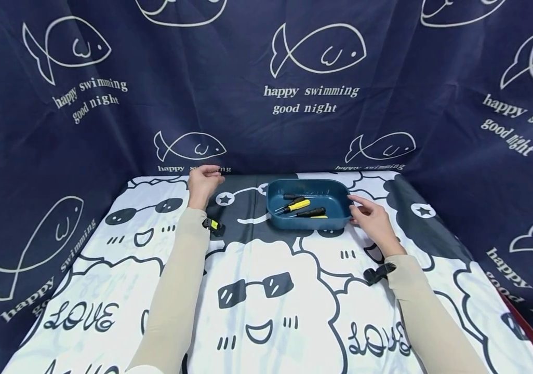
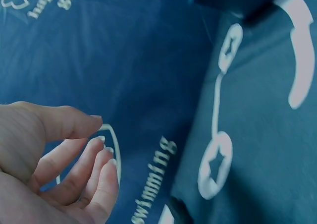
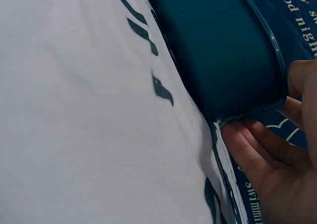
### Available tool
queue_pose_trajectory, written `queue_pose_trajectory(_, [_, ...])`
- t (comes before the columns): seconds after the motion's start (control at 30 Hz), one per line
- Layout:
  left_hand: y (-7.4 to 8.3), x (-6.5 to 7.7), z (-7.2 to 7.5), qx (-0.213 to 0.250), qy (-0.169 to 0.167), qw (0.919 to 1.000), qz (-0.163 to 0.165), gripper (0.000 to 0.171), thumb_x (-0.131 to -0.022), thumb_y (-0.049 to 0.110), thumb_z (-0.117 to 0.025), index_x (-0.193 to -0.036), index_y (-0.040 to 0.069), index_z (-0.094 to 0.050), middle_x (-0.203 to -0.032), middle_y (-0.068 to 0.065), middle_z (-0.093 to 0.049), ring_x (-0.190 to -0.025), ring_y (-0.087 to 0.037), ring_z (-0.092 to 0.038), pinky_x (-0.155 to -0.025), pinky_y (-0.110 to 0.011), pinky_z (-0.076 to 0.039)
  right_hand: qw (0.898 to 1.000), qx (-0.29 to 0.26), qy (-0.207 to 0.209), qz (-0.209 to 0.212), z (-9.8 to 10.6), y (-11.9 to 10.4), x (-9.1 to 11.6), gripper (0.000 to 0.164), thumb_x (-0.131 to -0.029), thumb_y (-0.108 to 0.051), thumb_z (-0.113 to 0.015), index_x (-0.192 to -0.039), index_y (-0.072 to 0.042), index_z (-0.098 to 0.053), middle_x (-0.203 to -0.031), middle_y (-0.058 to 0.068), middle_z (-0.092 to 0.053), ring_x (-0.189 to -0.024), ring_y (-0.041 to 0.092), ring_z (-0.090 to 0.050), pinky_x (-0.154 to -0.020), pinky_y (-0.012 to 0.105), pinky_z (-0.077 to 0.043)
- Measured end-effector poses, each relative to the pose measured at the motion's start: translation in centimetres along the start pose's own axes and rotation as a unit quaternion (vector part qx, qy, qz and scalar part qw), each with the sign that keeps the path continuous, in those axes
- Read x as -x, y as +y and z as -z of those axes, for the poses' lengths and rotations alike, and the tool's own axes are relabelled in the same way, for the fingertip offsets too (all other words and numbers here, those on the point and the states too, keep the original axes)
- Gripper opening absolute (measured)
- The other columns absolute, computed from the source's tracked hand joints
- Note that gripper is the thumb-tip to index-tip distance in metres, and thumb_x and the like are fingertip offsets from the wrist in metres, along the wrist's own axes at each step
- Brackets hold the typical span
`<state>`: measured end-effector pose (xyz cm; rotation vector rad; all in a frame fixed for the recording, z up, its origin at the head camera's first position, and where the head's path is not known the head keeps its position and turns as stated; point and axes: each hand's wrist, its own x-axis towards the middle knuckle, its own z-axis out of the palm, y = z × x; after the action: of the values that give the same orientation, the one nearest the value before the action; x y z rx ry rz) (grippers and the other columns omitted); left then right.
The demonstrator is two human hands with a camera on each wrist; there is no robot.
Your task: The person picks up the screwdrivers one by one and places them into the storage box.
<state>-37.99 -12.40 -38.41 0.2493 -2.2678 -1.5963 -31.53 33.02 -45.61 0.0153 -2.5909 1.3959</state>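
Note:
A dark blue plastic bin (image 1: 276,223) stands toward the back of the cloth-covered table. Several screwdrivers with black and yellow handles lie inside, among them a yellow-handled screwdriver (image 1: 300,206) and a black-handled screwdriver (image 1: 311,212). At the bin's right end my right hand (image 1: 373,221) holds it; in the right wrist view its fingertips (image 3: 233,130) touch the lower corner, while another digit is by the rim. My left hand (image 1: 204,184) hovers left of the bin, apart from it. Its fingers are loosely bent with nothing between them, as the left wrist view confirms.
A white and black cartoon cloth (image 1: 266,332) covers the table. Behind it and at both sides hangs a navy curtain (image 1: 238,83) with fish drawings. A red edge (image 1: 530,335) shows at the far right. Each wrist wears a black strap.

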Motion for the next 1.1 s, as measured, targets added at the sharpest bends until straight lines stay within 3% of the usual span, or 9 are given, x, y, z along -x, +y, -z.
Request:
queue_pose_trajectory(0.2, [-2.1,-0.4,0.4,-0.009,0.037,0.9988,0.029,0.036,-0.078,-0.002,-0.076,-0.114,0.005,-0.078,-0.107,-0.014,-0.078,-0.078,-0.008,-0.064,-0.092,-0.033,-0.054,1.000,0.001,0.002,0.014,0.0,0.2,0.0,0.046,-0.105,-0.041,-0.058,-0.148,-0.023,-0.059,-0.114,0.020,-0.074,-0.087,0.021,-0.076,-0.073,0.016,-0.057])
queue_pose_trajectory(0.43, [-3.7,-0.5,1.1,-0.034,0.075,0.9946,0.064,0.034,-0.078,-0.002,-0.072,-0.111,0.003,-0.079,-0.104,-0.015,-0.077,-0.098,-0.030,-0.067,-0.099,-0.041,-0.053,1.000,-0.002,-0.006,0.011,0.1,0.1,0.0,0.047,-0.105,-0.041,-0.059,-0.148,-0.025,-0.059,-0.117,0.021,-0.073,-0.091,0.028,-0.076,-0.075,0.018,-0.058])
queue_pose_trajectory(0.57, [-4.1,-0.8,1.3,-0.042,0.100,0.9914,0.074,0.034,-0.075,-0.001,-0.071,-0.108,0.003,-0.079,-0.099,-0.012,-0.077,-0.103,-0.034,-0.066,-0.099,-0.042,-0.051,1.000,-0.002,-0.002,0.012,0.1,0.0,0.1,0.046,-0.105,-0.040,-0.059,-0.148,-0.025,-0.059,-0.116,0.020,-0.073,-0.092,0.031,-0.076,-0.075,0.017,-0.057])
queue_pose_trajectory(0.9, [-5.0,-1.7,0.8,-0.054,0.075,0.9888,0.116,0.047,-0.078,-0.001,-0.069,-0.125,0.005,-0.074,-0.117,-0.018,-0.075,-0.116,-0.038,-0.064,-0.105,-0.045,-0.050,1.000,-0.010,-0.005,0.009,0.1,0.0,0.1,0.047,-0.105,-0.041,-0.059,-0.148,-0.025,-0.059,-0.117,0.020,-0.073,-0.090,0.025,-0.076,-0.076,0.020,-0.059])
queue_pose_trajectory(1.1, [-5.3,-2.2,0.7,-0.082,0.078,0.9855,0.126,0.045,-0.078,0.003,-0.070,-0.123,0.005,-0.075,-0.124,-0.019,-0.072,-0.120,-0.041,-0.062,-0.107,-0.047,-0.048,1.000,-0.004,0.002,0.003,0.1,-0.1,0.0,0.046,-0.105,-0.041,-0.059,-0.148,-0.025,-0.059,-0.117,0.020,-0.073,-0.089,0.023,-0.076,-0.076,0.020,-0.058])
